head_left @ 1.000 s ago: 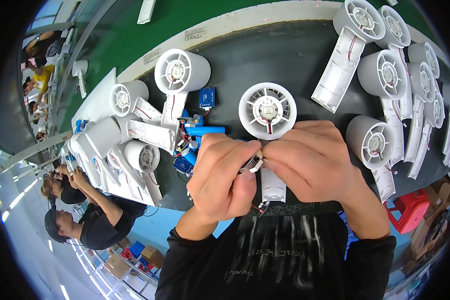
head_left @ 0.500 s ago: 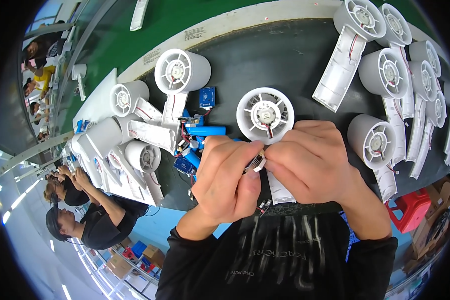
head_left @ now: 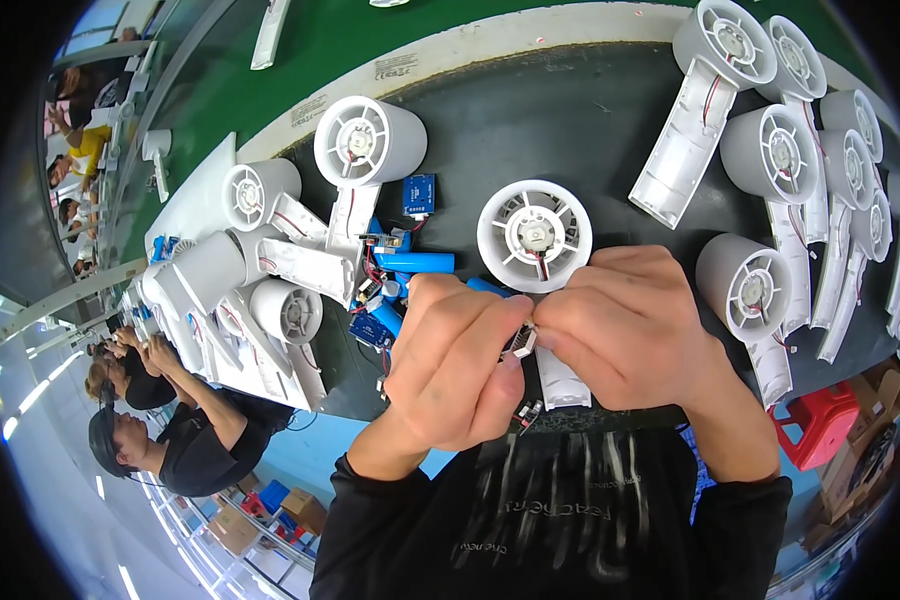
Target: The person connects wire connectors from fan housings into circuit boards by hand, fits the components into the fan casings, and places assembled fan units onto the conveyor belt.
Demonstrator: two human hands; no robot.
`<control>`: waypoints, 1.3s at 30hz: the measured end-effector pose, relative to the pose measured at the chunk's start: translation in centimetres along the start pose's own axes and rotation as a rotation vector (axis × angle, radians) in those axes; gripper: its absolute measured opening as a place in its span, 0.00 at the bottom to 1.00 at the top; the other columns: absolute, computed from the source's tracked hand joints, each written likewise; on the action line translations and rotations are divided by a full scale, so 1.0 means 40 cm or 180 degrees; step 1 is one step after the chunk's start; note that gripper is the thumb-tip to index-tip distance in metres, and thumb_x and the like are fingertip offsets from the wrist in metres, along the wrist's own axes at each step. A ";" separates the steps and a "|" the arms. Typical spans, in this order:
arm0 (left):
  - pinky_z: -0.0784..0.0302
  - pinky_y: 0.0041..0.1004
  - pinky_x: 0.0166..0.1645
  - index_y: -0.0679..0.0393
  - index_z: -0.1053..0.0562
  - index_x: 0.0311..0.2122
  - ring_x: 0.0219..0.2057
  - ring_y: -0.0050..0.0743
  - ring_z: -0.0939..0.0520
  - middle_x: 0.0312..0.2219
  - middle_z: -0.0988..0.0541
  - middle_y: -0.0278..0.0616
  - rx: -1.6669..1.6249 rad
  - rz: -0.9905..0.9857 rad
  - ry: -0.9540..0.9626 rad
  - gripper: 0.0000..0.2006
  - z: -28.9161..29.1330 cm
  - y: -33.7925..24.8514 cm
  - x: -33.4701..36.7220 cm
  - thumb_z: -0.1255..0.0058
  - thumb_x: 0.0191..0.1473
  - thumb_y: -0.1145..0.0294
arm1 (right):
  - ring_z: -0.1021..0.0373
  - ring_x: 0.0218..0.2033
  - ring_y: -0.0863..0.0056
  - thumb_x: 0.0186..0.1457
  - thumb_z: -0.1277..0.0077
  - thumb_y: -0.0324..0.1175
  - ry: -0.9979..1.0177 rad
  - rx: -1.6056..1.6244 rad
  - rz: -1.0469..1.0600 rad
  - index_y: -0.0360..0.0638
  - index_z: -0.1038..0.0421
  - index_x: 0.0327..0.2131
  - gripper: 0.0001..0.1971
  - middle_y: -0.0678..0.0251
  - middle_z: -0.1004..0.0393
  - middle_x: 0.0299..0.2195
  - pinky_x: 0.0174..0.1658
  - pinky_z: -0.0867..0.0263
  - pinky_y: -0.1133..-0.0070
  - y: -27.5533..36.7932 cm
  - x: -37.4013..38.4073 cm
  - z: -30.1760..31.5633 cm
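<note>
At the near edge of the worktop (head_left: pixel 590 110), a small electronic piece (head_left: pixel 528 413) is lying just left of the end of a white handle (head_left: pixel 562 388), whose long axis is running away from that edge. Over the handle's left side, the left hand (head_left: pixel 450 365) is pinching a small connector part (head_left: pixel 523 343) tightly between thumb and forefinger; its long axis, partly covered, is seemingly slanting toward the far right corner. The right hand (head_left: pixel 625 325) is resting bunched fingertips against the part's right side; whether they are gripping it, one cannot tell. Neither hand is clearly lying nearer. Farther off, the round fan housing (head_left: pixel 535 236) is sitting straight beyond the fingers, blue cells (head_left: pixel 420 262) are lying to its left, and more white fans (head_left: pixel 768 152) are lining the worktop's right edge
</note>
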State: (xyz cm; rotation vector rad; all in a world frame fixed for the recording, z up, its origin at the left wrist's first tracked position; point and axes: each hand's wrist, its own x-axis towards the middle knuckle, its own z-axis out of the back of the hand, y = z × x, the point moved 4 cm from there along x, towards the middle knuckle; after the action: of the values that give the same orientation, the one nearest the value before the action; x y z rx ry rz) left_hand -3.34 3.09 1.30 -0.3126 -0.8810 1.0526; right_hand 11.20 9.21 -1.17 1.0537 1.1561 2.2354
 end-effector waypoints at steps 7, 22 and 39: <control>0.35 0.36 0.28 0.76 0.27 0.36 0.24 0.43 0.30 0.29 0.26 0.53 0.0001 0.0009 0.0027 0.18 -0.001 -0.005 -0.002 0.50 0.35 0.79 | 0.36 0.15 0.66 0.35 0.42 0.24 0.0046 -0.0140 0.0010 0.39 0.30 0.24 0.09 0.64 0.31 0.18 0.20 0.41 0.75 0.006 0.002 -0.003; 0.30 0.32 0.30 0.74 0.27 0.38 0.24 0.42 0.26 0.29 0.23 0.52 -0.0761 0.0604 -0.0275 0.18 0.012 0.019 -0.001 0.49 0.34 0.85 | 0.35 0.16 0.68 0.39 0.41 0.26 -0.0180 0.0164 -0.0013 0.41 0.30 0.25 0.08 0.68 0.30 0.19 0.20 0.40 0.76 0.001 0.015 -0.004; 0.32 0.34 0.29 0.73 0.27 0.36 0.23 0.42 0.28 0.28 0.24 0.52 -0.0343 0.0172 -0.0410 0.17 -0.002 0.008 -0.001 0.50 0.33 0.83 | 0.36 0.15 0.68 0.40 0.42 0.24 -0.0265 0.0022 0.0257 0.38 0.30 0.28 0.09 0.64 0.29 0.20 0.20 0.41 0.76 -0.002 0.000 -0.006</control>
State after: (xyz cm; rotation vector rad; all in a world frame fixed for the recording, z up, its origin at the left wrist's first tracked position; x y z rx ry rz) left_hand -3.49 3.23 1.05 -0.3636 -1.0521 1.0863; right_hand 11.01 9.16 -1.33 1.2045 1.1055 2.2267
